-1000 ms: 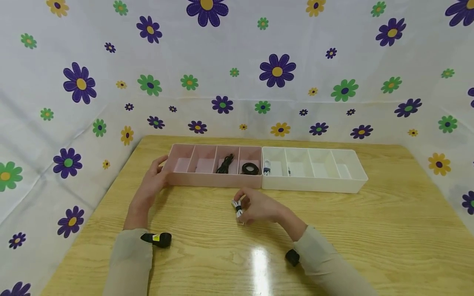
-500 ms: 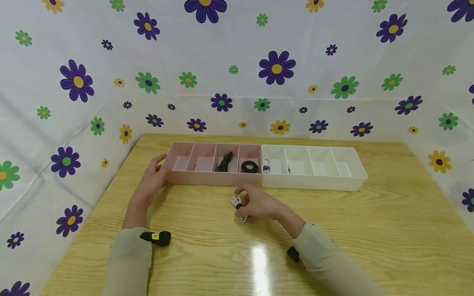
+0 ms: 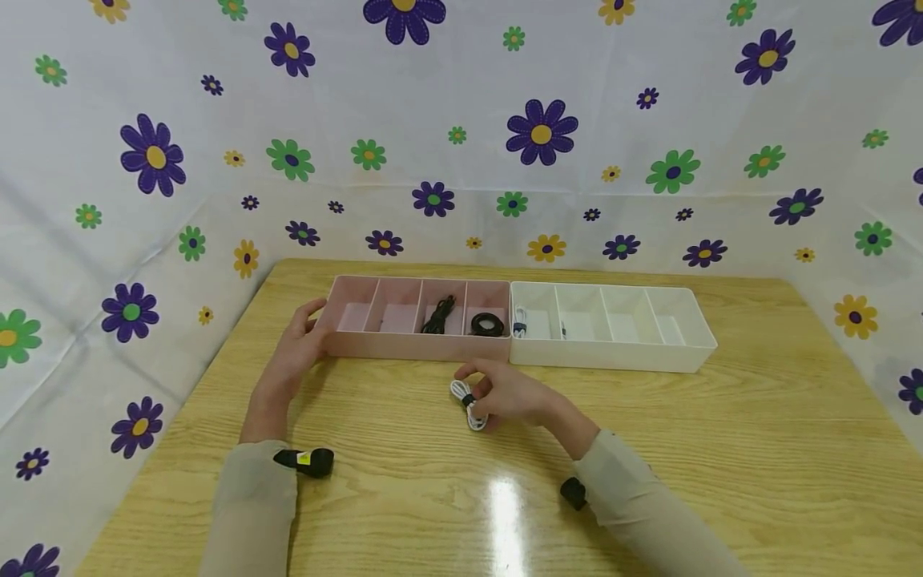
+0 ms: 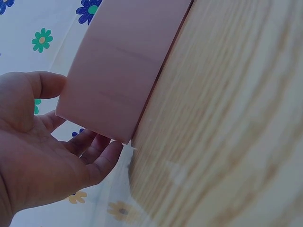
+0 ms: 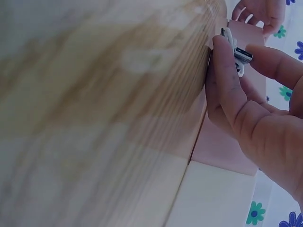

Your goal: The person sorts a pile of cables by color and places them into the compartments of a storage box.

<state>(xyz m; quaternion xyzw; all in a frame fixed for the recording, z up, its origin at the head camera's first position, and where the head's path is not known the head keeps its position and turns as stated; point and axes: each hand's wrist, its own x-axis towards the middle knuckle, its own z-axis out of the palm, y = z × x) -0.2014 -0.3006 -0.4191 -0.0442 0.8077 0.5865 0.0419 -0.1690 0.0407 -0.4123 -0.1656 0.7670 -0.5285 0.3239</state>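
My right hand (image 3: pixel 508 393) pinches a bundled white cable (image 3: pixel 461 393) with a dark tie round its middle, just in front of the pink organizer (image 3: pixel 414 346). In the right wrist view, thumb and fingers close on the white cable (image 5: pixel 240 71), and a metal plug end (image 5: pixel 243 55) shows between them. My left hand (image 3: pixel 292 353) holds the left end of the pink organizer. In the left wrist view its thumb lies at the organizer's rim and its fingertips (image 4: pixel 116 150) are at the lower corner of the end wall.
A white divided organizer (image 3: pixel 613 355) stands against the pink one's right end. A black cable bundle (image 3: pixel 438 316) and a black coil (image 3: pixel 487 324) lie in pink compartments. A white cable (image 3: pixel 520 322) lies in the leftmost white compartment. Flowered cloth (image 3: pixel 461 96) hangs behind the wooden table (image 3: pixel 389 481).
The white cable has turned in my right hand, so more of its loops show now. My left hand stays at the pink organizer's end.
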